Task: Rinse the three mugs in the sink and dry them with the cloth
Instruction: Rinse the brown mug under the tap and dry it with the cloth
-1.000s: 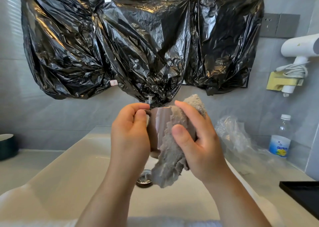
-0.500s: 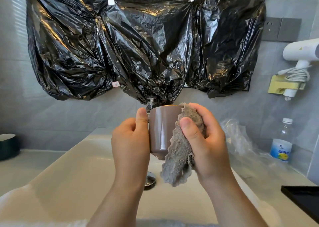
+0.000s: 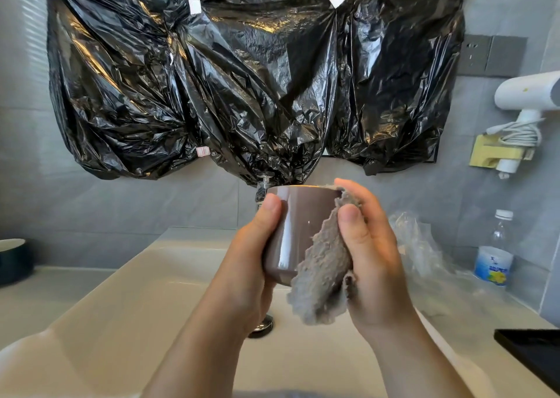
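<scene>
A glossy brown mug (image 3: 298,231) is held upright above the white sink (image 3: 127,300). My left hand (image 3: 248,264) grips its left side, thumb near the rim. My right hand (image 3: 368,258) presses a grey fuzzy cloth (image 3: 324,279) against the mug's right side, with the cloth hanging below the mug's base and its top tucked over the rim. The mug's handle is hidden. A dark green mug (image 3: 13,259) with a white inside stands on the counter at the far left, partly cut off.
Black plastic sheeting (image 3: 242,79) covers the wall above the tap (image 3: 263,185). The sink drain (image 3: 262,325) shows below my hands. On the right counter are crumpled clear plastic (image 3: 421,246), a water bottle (image 3: 494,249) and a black tray (image 3: 533,355). A hair dryer (image 3: 527,94) hangs on the wall.
The mug has turned from tilted to upright. The cloth has slid from covering the mug's top and front to its right side, and more of the mug's wall shows.
</scene>
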Motion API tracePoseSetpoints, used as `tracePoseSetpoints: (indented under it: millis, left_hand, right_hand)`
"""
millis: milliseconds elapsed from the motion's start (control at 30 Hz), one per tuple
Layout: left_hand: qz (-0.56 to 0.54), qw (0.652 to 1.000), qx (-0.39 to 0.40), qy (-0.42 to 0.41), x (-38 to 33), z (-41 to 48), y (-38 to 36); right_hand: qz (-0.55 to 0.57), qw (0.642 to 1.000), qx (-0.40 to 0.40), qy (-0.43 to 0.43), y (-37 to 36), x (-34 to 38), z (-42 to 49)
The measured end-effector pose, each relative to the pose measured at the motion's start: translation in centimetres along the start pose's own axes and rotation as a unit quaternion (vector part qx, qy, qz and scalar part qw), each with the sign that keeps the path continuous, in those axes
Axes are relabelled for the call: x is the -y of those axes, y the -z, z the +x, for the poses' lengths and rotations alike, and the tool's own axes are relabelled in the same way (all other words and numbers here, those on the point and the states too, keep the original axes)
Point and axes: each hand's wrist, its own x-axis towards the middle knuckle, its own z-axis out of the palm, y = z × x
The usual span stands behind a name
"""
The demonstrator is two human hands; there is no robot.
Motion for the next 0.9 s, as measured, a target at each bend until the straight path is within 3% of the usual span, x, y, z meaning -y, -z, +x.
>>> tracePoseSetpoints:
  millis: [133,267,567,733,900]
  left_hand:
    - [0.106,0.988,-0.106,-0.035,-0.3,0.6,0.3]
    - [0.158,0.981,-0.086,-0.067,0.1,0.3,-0.7]
    - [0.003,0.993,-0.100,-0.054,0.1,0.2,-0.9]
    - [-0.022,0.990,-0.118,-0.078,-0.5,0.2,-0.8]
    - [-0.024,0.995,-0.074,-0.065,-0.6,-0.2,-1.1]
  right_hand:
    - [-0.098,0.995,-0.008,0.033,0.0,-0.1,-0.2]
    - [-0.189,0.980,-0.017,0.064,0.3,-0.2,0.1]
    - [-0.135,0.988,-0.023,0.065,0.7,0.0,0.7]
    - [-0.245,0.967,0.052,0.056,-0.3,0.4,-0.4]
    - [-0.241,0.964,-0.008,0.111,-0.2,0.5,-0.2]
